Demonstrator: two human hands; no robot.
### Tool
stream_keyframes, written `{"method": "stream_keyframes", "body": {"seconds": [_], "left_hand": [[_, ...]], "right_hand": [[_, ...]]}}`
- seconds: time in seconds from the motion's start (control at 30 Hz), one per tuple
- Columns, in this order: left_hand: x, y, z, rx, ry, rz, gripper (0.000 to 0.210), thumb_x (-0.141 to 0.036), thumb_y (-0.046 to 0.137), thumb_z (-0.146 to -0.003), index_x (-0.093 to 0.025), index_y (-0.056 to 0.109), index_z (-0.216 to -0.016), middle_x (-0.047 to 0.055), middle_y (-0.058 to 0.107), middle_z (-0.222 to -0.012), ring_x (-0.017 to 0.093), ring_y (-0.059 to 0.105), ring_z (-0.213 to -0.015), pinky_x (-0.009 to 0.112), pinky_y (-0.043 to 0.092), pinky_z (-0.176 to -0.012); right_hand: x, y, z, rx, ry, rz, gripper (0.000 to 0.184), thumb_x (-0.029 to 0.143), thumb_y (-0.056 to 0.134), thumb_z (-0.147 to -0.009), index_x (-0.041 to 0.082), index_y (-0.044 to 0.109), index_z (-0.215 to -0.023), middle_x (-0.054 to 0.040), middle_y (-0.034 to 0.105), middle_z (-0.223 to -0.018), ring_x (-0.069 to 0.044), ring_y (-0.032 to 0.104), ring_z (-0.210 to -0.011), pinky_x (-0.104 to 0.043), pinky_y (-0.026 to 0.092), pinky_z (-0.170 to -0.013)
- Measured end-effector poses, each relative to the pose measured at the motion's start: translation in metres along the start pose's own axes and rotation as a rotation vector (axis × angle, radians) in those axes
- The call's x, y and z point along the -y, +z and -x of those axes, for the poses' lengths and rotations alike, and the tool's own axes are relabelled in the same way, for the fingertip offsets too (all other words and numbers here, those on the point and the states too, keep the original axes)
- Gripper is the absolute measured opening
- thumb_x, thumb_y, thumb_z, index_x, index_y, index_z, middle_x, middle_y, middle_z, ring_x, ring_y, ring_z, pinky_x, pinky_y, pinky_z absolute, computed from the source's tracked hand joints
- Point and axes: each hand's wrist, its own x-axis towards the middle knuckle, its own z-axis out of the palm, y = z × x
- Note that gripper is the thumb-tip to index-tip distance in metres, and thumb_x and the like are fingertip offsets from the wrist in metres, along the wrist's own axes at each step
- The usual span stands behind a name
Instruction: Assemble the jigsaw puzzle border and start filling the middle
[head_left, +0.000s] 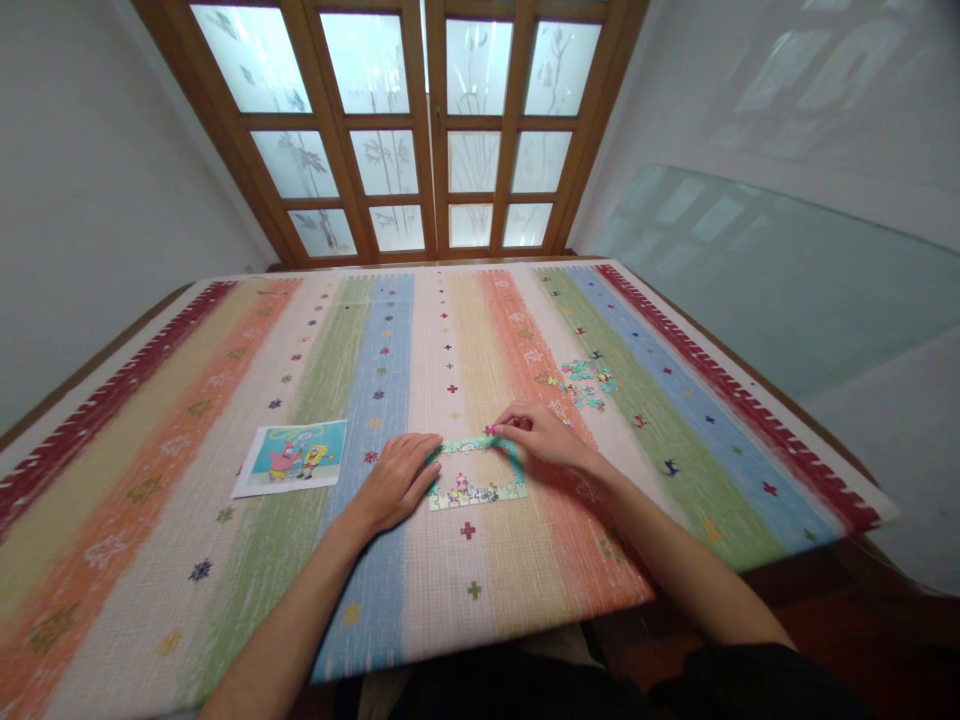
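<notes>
A jigsaw puzzle frame [480, 495] lies flat on the striped tablecloth, its border pieces joined around a bare middle where the cloth shows through. Along its left side rests my left hand [399, 478], fingers stretched out and touching the upper left corner. Over the upper right corner, my right hand [541, 432] pinches a small pink puzzle piece [490, 430] between thumb and fingertips. A pink figure shows on the joined pieces at the bottom edge. The right hand hides part of the upper right border.
Several loose puzzle pieces [589, 382] lie in a cluster beyond my right hand. A printed cartoon picture [294, 458] lies left of my left hand. The striped tablecloth [300, 560] covers the table. Wooden doors with glass panes [390, 160] stand behind it.
</notes>
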Motion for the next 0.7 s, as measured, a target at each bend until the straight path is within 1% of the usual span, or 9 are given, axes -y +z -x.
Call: {"method": "stream_keyframes", "body": {"seconds": [0.1, 0.23, 0.37, 0.53, 0.7], "left_hand": [[-0.002, -0.001, -0.001, -0.03, 0.005, 0.005, 0.035, -0.033, 0.042, -0.109, -0.019, 0.059, -0.137, 0.013, 0.07, -0.129, 0.028, 0.062, -0.121, 0.048, 0.049, -0.106], [-0.004, -0.003, -0.003, -0.05, 0.007, 0.022, 0.034, -0.032, 0.045, -0.107, -0.02, 0.06, -0.136, 0.013, 0.07, -0.126, 0.028, 0.063, -0.119, 0.047, 0.05, -0.105], [-0.007, -0.006, -0.002, -0.109, 0.043, 0.044, 0.031, -0.029, 0.051, -0.104, -0.019, 0.062, -0.131, 0.013, 0.07, -0.123, 0.027, 0.063, -0.116, 0.046, 0.051, -0.102], [-0.012, -0.011, -0.002, -0.217, 0.132, 0.047, 0.027, -0.029, 0.065, -0.097, -0.019, 0.065, -0.122, 0.011, 0.072, -0.114, 0.026, 0.065, -0.107, 0.044, 0.053, -0.095], [-0.018, -0.008, -0.002, -0.246, 0.198, 0.03, 0.021, -0.031, 0.07, -0.095, -0.021, 0.069, -0.113, 0.009, 0.074, -0.104, 0.024, 0.067, -0.098, 0.042, 0.055, -0.087]], "right_hand": [[0.014, 0.021, 0.002, 0.05, -0.099, 0.05, 0.013, 0.026, 0.071, -0.092, 0.021, 0.082, -0.086, -0.0066, 0.075, -0.084, -0.019, 0.063, -0.08, -0.034, 0.047, -0.077], [0.028, 0.039, 0.003, 0.094, -0.112, 0.03, 0.01, 0.021, 0.073, -0.089, 0.02, 0.083, -0.086, -0.0044, 0.075, -0.082, -0.019, 0.065, -0.081, -0.032, 0.047, -0.077], [0.034, 0.046, 0.001, 0.089, -0.089, -0.006, 0.009, 0.021, 0.076, -0.087, 0.02, 0.082, -0.081, -0.0036, 0.073, -0.079, -0.017, 0.064, -0.078, -0.03, 0.046, -0.075], [0.037, 0.053, -0.001, 0.103, -0.02, -0.108, 0.014, 0.025, 0.075, -0.09, 0.017, 0.08, -0.078, -0.0033, 0.071, -0.076, -0.015, 0.061, -0.072, -0.027, 0.043, -0.068], [0.034, 0.061, 0.001, 0.106, -0.009, -0.173, 0.016, 0.026, 0.074, -0.089, 0.017, 0.081, -0.079, -0.0035, 0.072, -0.076, -0.015, 0.061, -0.071, -0.027, 0.043, -0.067]]}}
